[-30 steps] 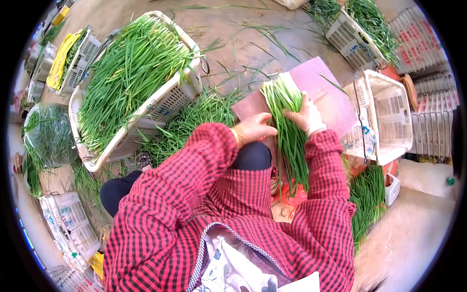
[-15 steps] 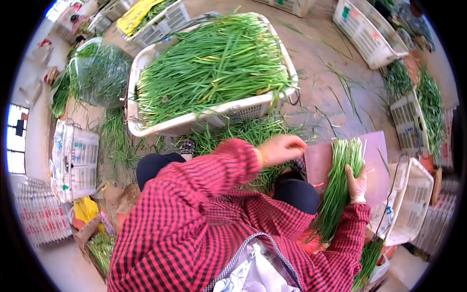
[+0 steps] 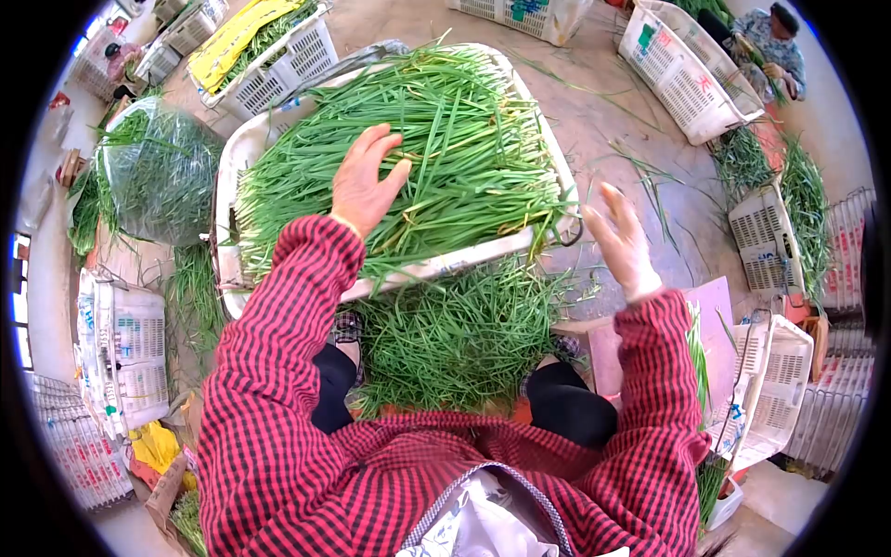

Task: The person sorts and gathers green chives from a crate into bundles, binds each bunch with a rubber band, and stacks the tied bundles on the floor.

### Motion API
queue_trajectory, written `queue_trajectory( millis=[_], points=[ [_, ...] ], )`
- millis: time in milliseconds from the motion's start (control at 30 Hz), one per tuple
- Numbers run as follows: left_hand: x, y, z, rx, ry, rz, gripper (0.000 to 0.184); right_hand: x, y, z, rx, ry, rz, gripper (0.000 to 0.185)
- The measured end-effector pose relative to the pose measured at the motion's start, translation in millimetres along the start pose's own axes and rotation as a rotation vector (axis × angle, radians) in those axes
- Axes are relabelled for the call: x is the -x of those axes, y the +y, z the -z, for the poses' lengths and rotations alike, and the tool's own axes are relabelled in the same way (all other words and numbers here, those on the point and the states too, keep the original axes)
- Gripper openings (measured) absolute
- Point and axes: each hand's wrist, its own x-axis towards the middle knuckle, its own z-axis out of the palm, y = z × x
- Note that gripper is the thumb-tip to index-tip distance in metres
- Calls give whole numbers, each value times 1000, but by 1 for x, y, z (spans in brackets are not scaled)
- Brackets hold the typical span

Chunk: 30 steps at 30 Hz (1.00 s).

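Observation:
Long green garlic chives (image 3: 445, 139) with pale ends lie heaped in a large white plastic crate (image 3: 408, 278) in front of me. Above the left part of the heap is my left hand (image 3: 369, 181), fingers apart and holding nothing; whether it touches the leaves I cannot tell. My right hand (image 3: 624, 243) is raised just off the crate's right corner, also open, its fingers spread. Beyond my right forearm, a bunch of chives (image 3: 698, 357) lies on a pink board (image 3: 713, 302), largely hidden by the sleeve.
Loose green leaves (image 3: 455, 334) cover the floor between my feet. A stuffed clear plastic bag (image 3: 160, 172) stands left of the crate. More white crates stand at the left (image 3: 125, 348), right (image 3: 766, 385) and back right (image 3: 687, 70). Another person (image 3: 770, 51) sits at the far right.
My right hand has let go of the bunch on the board and moved up toward the crate. My left hand has swung left from beside the board to over the heap.

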Motion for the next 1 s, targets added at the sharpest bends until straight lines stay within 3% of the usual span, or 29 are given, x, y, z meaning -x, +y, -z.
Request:
queue_trajectory(
  millis=[100,233,300,400,500,533,633,667,767,800,833,933,967,1000],
  points=[
    [-41,9,-16,68,-49,-88,51,-62,-19,-45,-256,-132,-20,67],
    [-78,43,-45,-134,-170,-302,87,-129,-17,-84,-309,-98,-247,77],
    [-88,53,-68,-260,-357,-189,116,-155,10,-106,-339,-120,-219,72],
    [-86,56,-85,-338,-483,-79,125,-164,1,-112,-568,-278,-259,63],
    [-96,67,-76,-331,-556,-21,124,-146,-37,-97,-386,-243,-131,59],
    [-91,67,-80,-328,-429,-97,119,-136,-45,-96,-416,-190,-73,55],
    [-89,81,-84,-254,-459,-100,109,-117,-64,-84,-227,-159,-48,56],
    [-82,70,-101,-222,-274,-180,91,-120,-45,-93,-332,-126,72,60],
    [-85,86,-90,-106,-396,-57,84,-112,-26,-87,-470,-144,-86,61],
    [-84,87,-89,-112,-353,-33,72,-108,-28,-85,-532,-52,-2,53],
    [-85,87,-85,-116,-354,-38,72,-103,-31,-81,-536,-48,-1,53],
    [-82,82,-76,288,-364,203,67,-83,-54,-51,-927,251,-146,34],
    [-82,78,-79,285,-354,230,67,-74,-57,-40,-1055,232,-226,33],
    [-82,73,-85,263,-359,220,70,-71,-53,-36,-966,208,-223,34]
  ],
)
